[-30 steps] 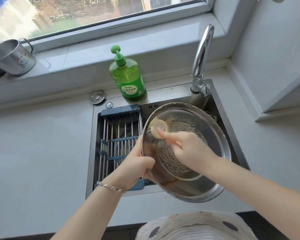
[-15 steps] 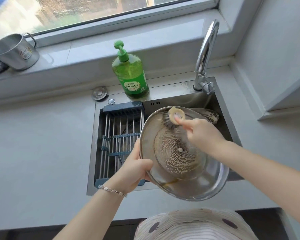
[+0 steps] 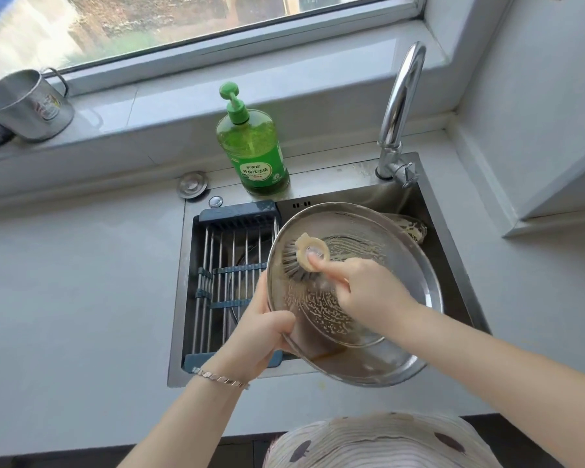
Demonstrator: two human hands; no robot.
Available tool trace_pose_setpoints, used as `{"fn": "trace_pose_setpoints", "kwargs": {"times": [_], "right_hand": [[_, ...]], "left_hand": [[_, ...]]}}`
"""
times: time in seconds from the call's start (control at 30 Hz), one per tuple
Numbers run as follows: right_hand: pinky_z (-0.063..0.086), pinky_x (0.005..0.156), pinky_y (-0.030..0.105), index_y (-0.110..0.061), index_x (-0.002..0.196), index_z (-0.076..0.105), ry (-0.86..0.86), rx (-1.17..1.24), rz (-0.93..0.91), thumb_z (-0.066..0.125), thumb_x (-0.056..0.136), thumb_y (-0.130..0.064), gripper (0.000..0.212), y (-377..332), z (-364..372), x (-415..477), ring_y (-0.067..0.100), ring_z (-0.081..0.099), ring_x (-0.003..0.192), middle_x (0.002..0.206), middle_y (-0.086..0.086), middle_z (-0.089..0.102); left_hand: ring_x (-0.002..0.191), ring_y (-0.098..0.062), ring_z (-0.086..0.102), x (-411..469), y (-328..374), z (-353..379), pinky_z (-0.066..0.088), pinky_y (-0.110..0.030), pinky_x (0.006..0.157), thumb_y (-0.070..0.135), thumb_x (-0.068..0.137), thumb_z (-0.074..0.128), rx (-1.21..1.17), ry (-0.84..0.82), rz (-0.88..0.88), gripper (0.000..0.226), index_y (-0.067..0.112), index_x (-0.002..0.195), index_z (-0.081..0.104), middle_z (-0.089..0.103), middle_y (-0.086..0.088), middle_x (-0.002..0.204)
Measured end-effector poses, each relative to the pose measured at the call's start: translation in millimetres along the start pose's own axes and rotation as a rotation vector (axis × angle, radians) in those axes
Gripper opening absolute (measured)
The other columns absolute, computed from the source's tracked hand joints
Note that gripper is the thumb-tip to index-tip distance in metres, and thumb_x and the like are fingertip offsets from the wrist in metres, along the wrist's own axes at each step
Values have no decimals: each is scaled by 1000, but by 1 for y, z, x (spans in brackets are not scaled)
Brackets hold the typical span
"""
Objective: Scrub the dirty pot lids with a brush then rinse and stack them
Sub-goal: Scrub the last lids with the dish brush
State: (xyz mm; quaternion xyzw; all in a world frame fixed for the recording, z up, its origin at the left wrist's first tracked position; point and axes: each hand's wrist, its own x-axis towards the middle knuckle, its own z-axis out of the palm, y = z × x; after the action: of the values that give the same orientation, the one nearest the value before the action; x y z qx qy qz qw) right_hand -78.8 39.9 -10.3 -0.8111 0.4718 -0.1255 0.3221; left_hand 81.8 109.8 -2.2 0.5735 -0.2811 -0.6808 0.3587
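**Lid tipped toward the brush hand, over the sink**

The pot lid (image 3: 416, 261) is held above the sink (image 3: 368, 197), tilted so that its hollow inner face looks back at the person. Of the two hands, the left hand (image 3: 262, 336) grips the near-left rim, with the thumb over the edge. The right hand (image 3: 372, 292) is closed round the brush (image 3: 313, 255), its forefinger pressed on the round back. The bristles meet the metal at the upper left of the inner face, just above the left hand.

Suds streak the middle and top of the lid. The lower-right band looks bare, with brown water pooled at the low edge. The next strokes therefore probably run down and to the right, away from the holding hand and on the side nearer the right arm.

What looks like another sudsy lid (image 3: 409, 228) lies behind in the sink, below the tap (image 3: 399, 106).
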Motion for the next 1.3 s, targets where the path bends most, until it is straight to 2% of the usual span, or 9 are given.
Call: {"fn": "trace_pose_setpoints", "kwargs": {"times": [0.17,0.3,0.37,0.47,0.57,0.73,0.87,1.1,1.3], "right_hand": [[43,70,33,-35,131,52,86,-60,336,37,98,-18,40,54,-17,10,33,58,96,114,12,65],[38,62,29,-39,132,50,-97,24,210,40,97,-15,43,38,2,-22,21,54,75,101,11,66],[38,58,26,-38,132,50,-95,22,255,40,97,-15,42,53,-7,-18,16,52,70,99,8,66],[40,55,26,-35,132,51,2,-28,365,38,99,-18,40,73,-16,-19,19,54,72,94,6,63],[43,63,34,-39,133,48,-109,13,244,38,98,-17,43,56,3,-42,26,58,80,93,8,64],[32,52,25,-38,132,51,-56,-96,352,37,99,-20,40,85,-2,-41,22,51,70,84,0,54],[38,62,33,-43,134,44,-188,-44,212,39,98,-18,45,58,14,-59,24,51,74,84,2,54],[39,60,33,-40,139,40,-27,-244,285,36,99,-20,44,88,-5,-22,24,50,74,86,4,48],[31,60,25,-46,143,23,-276,-449,150,29,101,-22,49,87,-5,-45,19,42,73,80,-3,38]], "left_hand": [[86,-25,67,-6,5,-10,55,-40,53,-6,56,46,21,56,27,81,38,124,43,60,-8,115],[78,-16,67,-4,7,-8,53,-34,48,-3,54,45,82,75,13,84,33,130,38,57,-8,111],[73,-14,67,-7,4,-7,52,-33,47,-3,53,44,87,61,0,84,36,128,39,57,-8,110],[75,-15,69,-7,5,-5,52,-33,47,-4,54,44,63,40,30,83,38,125,40,58,-8,113],[74,-17,69,-2,10,-4,52,-32,45,-3,54,44,75,58,54,86,32,131,37,57,-6,110],[77,-27,67,-2,11,-8,53,-34,45,-5,55,45,89,83,77,88,29,135,36,59,-10,108],[66,-14,64,-1,15,-6,45,-23,38,-6,53,43,89,117,107,86,21,135,36,58,-11,102],[80,-15,66,-9,17,4,51,-29,49,-4,54,43,193,2,46,88,37,131,38,63,-1,105],[80,-30,66,-7,27,-9,53,-36,44,-7,58,47,100,149,33,80,30,129,41,58,-10,108]]}}
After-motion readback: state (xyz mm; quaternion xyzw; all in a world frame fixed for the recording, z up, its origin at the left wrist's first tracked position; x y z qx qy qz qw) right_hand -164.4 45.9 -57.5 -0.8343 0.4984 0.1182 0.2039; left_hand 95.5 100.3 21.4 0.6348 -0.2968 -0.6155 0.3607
